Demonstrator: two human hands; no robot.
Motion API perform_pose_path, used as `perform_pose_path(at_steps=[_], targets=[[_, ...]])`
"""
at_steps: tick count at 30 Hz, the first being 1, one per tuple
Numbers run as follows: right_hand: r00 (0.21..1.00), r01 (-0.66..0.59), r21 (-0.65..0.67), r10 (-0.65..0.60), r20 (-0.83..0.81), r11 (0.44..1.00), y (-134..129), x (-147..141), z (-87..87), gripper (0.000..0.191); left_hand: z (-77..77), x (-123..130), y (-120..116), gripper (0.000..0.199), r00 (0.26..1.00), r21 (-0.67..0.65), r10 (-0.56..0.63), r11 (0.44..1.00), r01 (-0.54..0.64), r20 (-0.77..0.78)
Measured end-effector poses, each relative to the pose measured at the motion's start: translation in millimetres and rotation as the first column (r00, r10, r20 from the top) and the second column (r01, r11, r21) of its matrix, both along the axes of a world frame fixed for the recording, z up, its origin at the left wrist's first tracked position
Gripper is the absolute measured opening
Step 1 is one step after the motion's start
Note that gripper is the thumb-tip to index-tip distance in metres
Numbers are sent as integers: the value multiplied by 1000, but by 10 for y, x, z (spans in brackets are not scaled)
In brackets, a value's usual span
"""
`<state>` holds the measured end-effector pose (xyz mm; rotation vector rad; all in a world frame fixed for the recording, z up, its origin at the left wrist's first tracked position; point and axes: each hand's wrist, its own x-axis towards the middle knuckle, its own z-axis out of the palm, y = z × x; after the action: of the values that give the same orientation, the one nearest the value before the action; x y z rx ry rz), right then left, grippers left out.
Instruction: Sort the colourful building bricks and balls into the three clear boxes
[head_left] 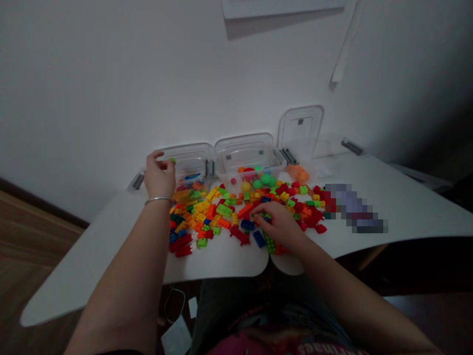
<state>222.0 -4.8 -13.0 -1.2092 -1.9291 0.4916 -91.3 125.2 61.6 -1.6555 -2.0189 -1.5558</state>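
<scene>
Head view: left hand [160, 176] pinches a green piece [172, 161] by a clear box [187, 170]; right hand [276, 222], its grip unclear to me, sits among bricks [223, 210] on the tabletop [218, 264]; shirt [254, 340] lettering blurred.

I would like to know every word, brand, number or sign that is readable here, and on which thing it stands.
None reads with certainty.
Shirt: pale lettering at the picture's bottom edge, too blurred and dark.
Pixelated item: any print is hidden.
Wall sheet: no text shows.
Bricks and boxes: no readable marks.
</scene>
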Motion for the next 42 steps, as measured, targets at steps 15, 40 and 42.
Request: perform_pose_path(at_steps=[15,40,42], targets=[[996,21,186,-36,78,982,-20,177,-120,12,-145,-79,107,40,973,-371,5,924,-93,-232],[578,712,91,-655,486,696,208,1307,-400,36,-930,1260,-1122,29,589,-301,-599,793,529,-542],[603,721,60,-668,435,690,234,1340,-400,36,-965,1235,-1111,31,596,-310,-592,800,513,-543]])
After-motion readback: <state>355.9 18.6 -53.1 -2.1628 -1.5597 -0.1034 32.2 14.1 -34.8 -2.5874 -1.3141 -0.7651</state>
